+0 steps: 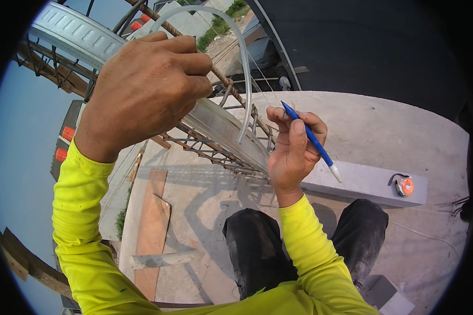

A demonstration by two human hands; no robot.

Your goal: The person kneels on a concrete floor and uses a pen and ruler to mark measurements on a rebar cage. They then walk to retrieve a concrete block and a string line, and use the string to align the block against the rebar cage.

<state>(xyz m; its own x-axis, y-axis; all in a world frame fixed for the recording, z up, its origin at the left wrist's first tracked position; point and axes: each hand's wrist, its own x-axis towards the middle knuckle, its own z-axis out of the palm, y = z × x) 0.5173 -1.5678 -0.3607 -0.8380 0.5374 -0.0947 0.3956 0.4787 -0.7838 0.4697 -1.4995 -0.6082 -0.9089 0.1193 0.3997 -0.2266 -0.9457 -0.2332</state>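
My left hand (144, 92) is closed, back toward me, in front of a galvanised metal channel (76, 32). A clear flexible tube (245, 65) rises from behind its curled fingers, arcs over to the right and hangs down with its free end in front of the channel. The fingertips are hidden, but the tube appears to be gripped in them. Lower and to the right, my right hand (291, 157) holds a blue pen (316, 143) between thumb and fingers. The pen slants, its blue tip up and its white end down to the right. Thin strings pass behind this hand.
Rusty rebar framing (210, 152) runs diagonally beside the channel. On the concrete floor (347, 115) lies a long pale block (362, 185) bearing an orange tape measure (404, 186). A wooden board (150, 236) lies at left. A dark surface (362, 47) drops away beyond the floor's edge.
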